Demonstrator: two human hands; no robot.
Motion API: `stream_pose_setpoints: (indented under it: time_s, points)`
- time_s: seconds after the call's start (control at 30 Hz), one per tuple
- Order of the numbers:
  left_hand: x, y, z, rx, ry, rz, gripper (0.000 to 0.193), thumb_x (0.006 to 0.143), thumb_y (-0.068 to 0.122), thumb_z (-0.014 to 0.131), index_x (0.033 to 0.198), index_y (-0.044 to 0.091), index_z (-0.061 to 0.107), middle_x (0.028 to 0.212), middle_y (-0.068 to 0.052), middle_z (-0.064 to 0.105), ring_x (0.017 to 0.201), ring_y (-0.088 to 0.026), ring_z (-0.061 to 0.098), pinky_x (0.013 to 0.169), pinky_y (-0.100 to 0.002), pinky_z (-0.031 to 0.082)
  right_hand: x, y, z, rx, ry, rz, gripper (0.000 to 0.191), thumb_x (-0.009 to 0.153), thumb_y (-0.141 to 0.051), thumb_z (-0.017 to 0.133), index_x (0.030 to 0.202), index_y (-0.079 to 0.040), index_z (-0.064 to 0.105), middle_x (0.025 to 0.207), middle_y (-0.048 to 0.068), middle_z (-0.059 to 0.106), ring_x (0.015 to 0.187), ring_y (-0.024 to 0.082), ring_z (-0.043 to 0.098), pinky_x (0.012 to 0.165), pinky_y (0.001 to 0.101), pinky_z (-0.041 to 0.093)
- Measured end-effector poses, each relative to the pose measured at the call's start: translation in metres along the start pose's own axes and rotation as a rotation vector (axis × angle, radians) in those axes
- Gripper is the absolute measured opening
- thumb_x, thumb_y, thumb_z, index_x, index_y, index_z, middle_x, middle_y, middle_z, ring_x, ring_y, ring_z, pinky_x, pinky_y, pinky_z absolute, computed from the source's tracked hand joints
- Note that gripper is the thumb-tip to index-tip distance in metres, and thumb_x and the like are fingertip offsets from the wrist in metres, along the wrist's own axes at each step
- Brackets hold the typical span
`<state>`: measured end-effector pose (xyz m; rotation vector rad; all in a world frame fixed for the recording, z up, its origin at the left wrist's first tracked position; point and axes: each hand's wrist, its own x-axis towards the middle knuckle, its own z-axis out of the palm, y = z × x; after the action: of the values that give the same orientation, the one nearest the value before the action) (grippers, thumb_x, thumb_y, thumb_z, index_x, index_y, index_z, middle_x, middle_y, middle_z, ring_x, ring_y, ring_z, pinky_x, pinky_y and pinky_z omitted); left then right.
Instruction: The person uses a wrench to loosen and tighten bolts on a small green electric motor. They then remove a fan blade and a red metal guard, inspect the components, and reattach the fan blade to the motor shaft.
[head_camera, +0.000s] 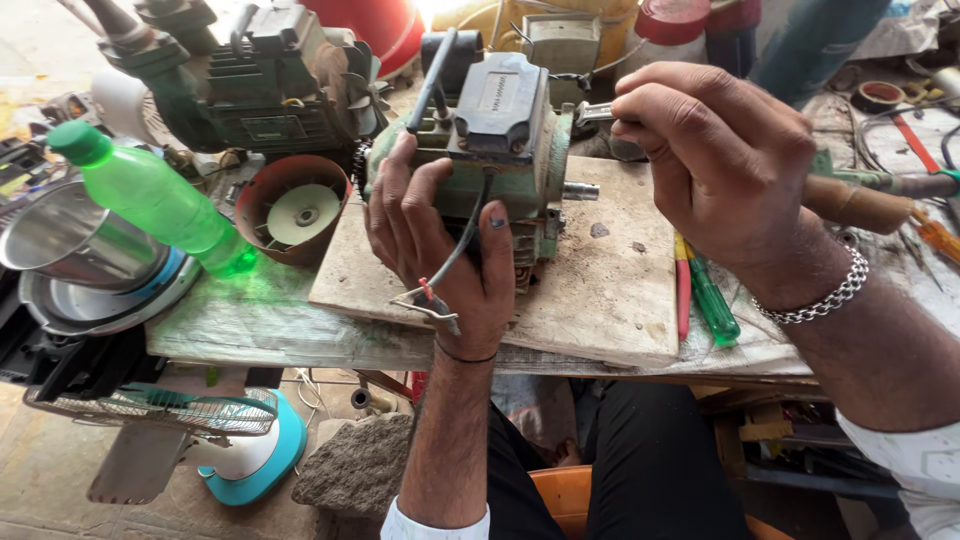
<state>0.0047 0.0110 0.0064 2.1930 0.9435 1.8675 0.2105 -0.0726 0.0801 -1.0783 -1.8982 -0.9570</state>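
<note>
- While it rests on a wooden board (600, 290) at the centre of the frame, the green motor (480, 160) sits between the two hands, its short shaft pointing right.
- Left hand (440, 240) lies against the motor's near side, fingers spread and wrapped round the casing, thumb pressed on the front; a black wire (462, 240) runs down across the palm to bare ends near the wrist.
- Right hand (720, 160), at the upper right of the motor, is closed into a fist round a metal spanner (592, 113), whose tip meets the motor's right end just above the shaft.
- Just right of the board, below the right wrist, lie a red screwdriver (683, 295) and a green screwdriver (714, 305), side by side.
- At the left of the frame a green plastic bottle (150, 195) leans over steel bowls (60, 250), near a round red fan cover (292, 208).
- At the upper left stands a dark green pump (260, 85), behind the fan cover.
- At the lower left, under the bench, a wire fan guard (160, 410) is on the floor.
</note>
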Motion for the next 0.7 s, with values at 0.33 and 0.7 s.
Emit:
stream_pose_setpoints:
  time_s: [0.33,0.7]
  points:
    - [0.0,0.0,0.001,0.009,-0.003,0.004,0.049,0.112,0.047,0.046,0.138,0.006,0.052,0.157,-0.019,0.049,0.148,-0.035,0.041,0.128,-0.052,0.023,0.017,-0.012,0.009,-0.051,-0.104,-0.166,0.012,0.106,-0.005,0.074,0.116,0.0,0.069,0.11,0.017,0.074,0.101,0.027,0.076,0.081,0.0348,0.067]
    - [0.0,0.0,0.0,0.009,0.0,-0.001,0.048,0.11,0.046,0.047,0.138,0.006,0.052,0.157,-0.019,0.049,0.148,-0.036,0.042,0.128,-0.052,0.023,0.019,-0.007,0.013,-0.026,-0.06,-0.117,0.008,0.097,-0.002,0.072,0.104,0.0,0.068,0.1,0.017,0.074,0.092,0.027,0.076,0.076,0.0366,0.067]
